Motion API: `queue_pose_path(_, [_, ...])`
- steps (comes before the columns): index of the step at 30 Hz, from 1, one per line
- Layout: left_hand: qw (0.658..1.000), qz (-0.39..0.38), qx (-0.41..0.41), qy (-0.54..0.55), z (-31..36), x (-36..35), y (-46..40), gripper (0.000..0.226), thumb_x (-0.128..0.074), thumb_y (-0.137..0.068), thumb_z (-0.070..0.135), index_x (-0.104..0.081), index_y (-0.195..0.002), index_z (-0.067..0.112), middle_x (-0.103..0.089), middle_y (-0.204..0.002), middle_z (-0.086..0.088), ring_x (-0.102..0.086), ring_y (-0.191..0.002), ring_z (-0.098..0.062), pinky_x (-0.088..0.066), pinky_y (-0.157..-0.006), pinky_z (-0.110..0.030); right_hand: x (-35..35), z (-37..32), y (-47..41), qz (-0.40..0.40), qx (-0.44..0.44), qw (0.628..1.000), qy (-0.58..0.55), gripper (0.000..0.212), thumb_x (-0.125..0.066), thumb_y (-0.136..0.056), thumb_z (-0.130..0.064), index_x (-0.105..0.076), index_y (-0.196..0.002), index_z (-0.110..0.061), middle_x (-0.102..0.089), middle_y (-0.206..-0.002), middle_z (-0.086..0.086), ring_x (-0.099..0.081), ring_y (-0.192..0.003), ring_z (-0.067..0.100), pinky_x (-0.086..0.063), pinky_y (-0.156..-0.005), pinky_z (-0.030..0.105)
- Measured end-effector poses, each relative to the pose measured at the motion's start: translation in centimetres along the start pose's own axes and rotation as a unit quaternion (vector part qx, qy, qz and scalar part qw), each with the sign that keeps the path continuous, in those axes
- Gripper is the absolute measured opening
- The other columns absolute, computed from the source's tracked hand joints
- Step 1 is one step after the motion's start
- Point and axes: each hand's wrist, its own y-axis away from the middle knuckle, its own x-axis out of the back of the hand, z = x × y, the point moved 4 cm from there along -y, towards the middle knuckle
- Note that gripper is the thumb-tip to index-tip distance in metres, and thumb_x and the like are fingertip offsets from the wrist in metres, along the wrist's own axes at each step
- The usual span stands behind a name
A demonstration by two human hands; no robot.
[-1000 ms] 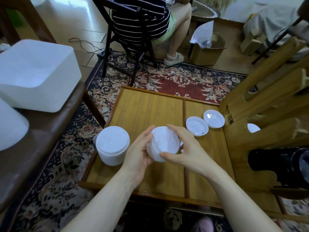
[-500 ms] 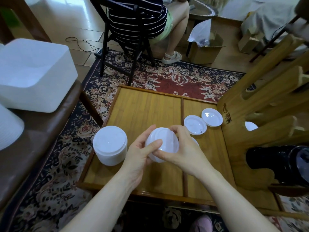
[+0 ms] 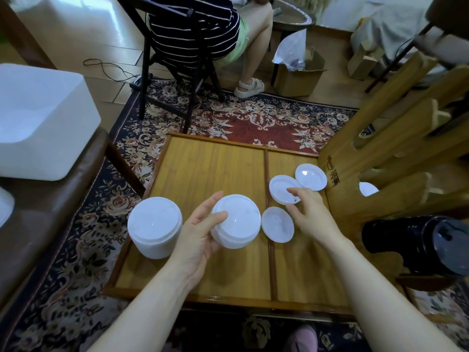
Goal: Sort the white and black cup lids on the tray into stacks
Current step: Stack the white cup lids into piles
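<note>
Left hand (image 3: 200, 237) grips the held stack of white lids (image 3: 237, 222), thumb across its top, above the tray (image 3: 203, 158). Right hand (image 3: 308, 215), fingers loosely spread and holding nothing, reaches for the loose lid (image 3: 281, 189) just right of the tray's divider. Lids look light, thin, probably slick; pinch at the rim. Half a second ago both hands held the stack; the right has since let go.

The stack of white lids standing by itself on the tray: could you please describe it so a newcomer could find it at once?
Find the wooden tray on the patterned rug, then look at its near left edge. The stack of white lids stands there, left of the left hand. Unlike the shorter stack that hand holds and the single lids lying flat to the right, it is tall and untouched.
</note>
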Motion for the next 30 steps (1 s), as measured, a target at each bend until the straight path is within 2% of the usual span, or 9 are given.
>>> queue_pose_path(7, [1.0, 0.006, 0.019, -0.006, -0.2, 0.2, -0.3, 0.059, -0.071, -0.067, 0.019, -0.067, -0.125, 0.024, -0.073, -0.12, -0.001, -0.069, -0.099, -0.016, -0.055, -0.073, -0.032, -1.2, 2.3, -0.9, -0.019, -0.009, 0.986, 0.163, 0.043, -0.047, -0.097, -0.006, -0.053, -0.137, -0.02, -0.055, -0.133, 0.0, -0.038, -0.133, 0.02, -0.038, -0.104, 0.039])
queue_pose_path(13, [1.0, 0.008, 0.022, -0.008, 0.0, 0.1, -0.4, 0.057, -0.071, -0.068, 0.02, -0.067, -0.126, 0.024, -0.074, -0.116, 0.001, -0.07, -0.095, -0.015, -0.057, -0.068, -0.03, -1.4, 1.9, -1.1, 0.003, -0.008, 0.971, 0.241, 0.02, -0.056, -0.095, -0.026, -0.069, -0.111, -0.027, -0.058, -0.114, -0.006, -0.041, -0.12, 0.017, -0.031, -0.093, 0.03])
queue_pose_path(17, [1.0, 0.013, 0.023, -0.007, 0.1, 0.1, -0.4, 0.057, -0.071, -0.068, 0.021, -0.068, -0.125, 0.024, -0.074, -0.115, 0.001, -0.071, -0.093, -0.013, -0.057, -0.066, -0.028, -0.5, 1.5, -1.2, 0.032, -0.019, 0.975, 0.221, 0.015, -0.059, -0.095, -0.029, -0.069, -0.104, -0.023, -0.061, -0.11, -0.003, -0.047, -0.113, 0.019, -0.036, -0.094, 0.034])
queue_pose_path(20, [1.0, 0.016, 0.024, -0.001, 0.2, 0.1, -0.5, 0.058, -0.071, -0.068, 0.021, -0.067, -0.126, 0.024, -0.073, -0.119, -0.001, -0.07, -0.096, -0.015, -0.058, -0.066, -0.028, 1.6, -0.7, -1.2, 0.095, -0.037, 0.994, 0.032, 0.008, -0.063, -0.092, -0.023, -0.069, -0.09, -0.017, -0.067, -0.091, -0.004, -0.058, -0.095, 0.02, -0.047, -0.083, 0.036])
queue_pose_path(22, [1.0, 0.018, 0.021, 0.002, 0.3, 0.1, -0.5, 0.058, -0.071, -0.069, 0.021, -0.067, -0.126, 0.024, -0.072, -0.121, -0.001, -0.07, -0.097, -0.016, -0.058, -0.064, -0.028, 2.9, -2.4, -0.6, 0.109, -0.071, 0.977, -0.166, 0.008, -0.064, -0.092, -0.018, -0.066, -0.084, -0.018, -0.066, -0.08, -0.008, -0.06, -0.08, 0.012, -0.048, -0.068, 0.021])
queue_pose_path(23, [1.0, 0.019, 0.019, 0.005, 0.3, 0.0, -0.5, 0.058, -0.071, -0.069, 0.021, -0.067, -0.127, 0.023, -0.072, -0.121, -0.001, -0.069, -0.098, -0.017, -0.058, -0.065, -0.028, 3.2, -3.3, -0.1, 0.1, -0.091, 0.957, -0.255, 0.007, -0.064, -0.092, -0.017, -0.065, -0.085, -0.018, -0.065, -0.078, -0.009, -0.06, -0.077, 0.008, -0.045, -0.064, 0.014])
queue_pose_path(25, [1.0, 0.025, 0.016, 0.009, 0.3, 0.0, -0.5, 0.057, -0.07, -0.07, 0.02, -0.066, -0.127, 0.023, -0.072, -0.121, -0.001, -0.069, -0.101, -0.018, -0.059, -0.068, -0.03, 3.3, -4.8, 1.0, 0.055, -0.124, 0.9, -0.414, 0.002, -0.064, -0.093, -0.014, -0.064, -0.094, -0.015, -0.068, -0.079, -0.007, -0.064, -0.075, 0.008, -0.047, -0.064, 0.017])
queue_pose_path(28, [0.999, 0.042, 0.011, 0.02, 0.3, 0.1, -0.7, 0.047, -0.068, -0.082, 0.015, -0.065, -0.128, 0.023, -0.073, -0.116, 0.0, -0.069, -0.099, -0.018, -0.058, -0.073, -0.034, 2.8, -6.9, 2.3, -0.04, -0.143, 0.777, -0.611, 0.03, -0.064, -0.088, -0.007, -0.057, -0.117, -0.003, -0.07, -0.091, 0.007, -0.068, -0.074, 0.015, -0.056, -0.064, 0.026])
queue_pose_path(30, [0.998, 0.049, 0.007, 0.037, 0.2, 0.3, -0.8, 0.044, -0.066, -0.087, 0.014, -0.063, -0.13, 0.023, -0.074, -0.114, 0.0, -0.071, -0.097, -0.016, -0.059, -0.072, -0.034, 2.4, -8.3, 2.8, -0.099, -0.135, 0.746, -0.645, 0.054, -0.066, -0.078, -0.003, -0.049, -0.129, -0.001, -0.07, -0.101, 0.013, -0.07, -0.08, 0.021, -0.059, -0.067, 0.029])
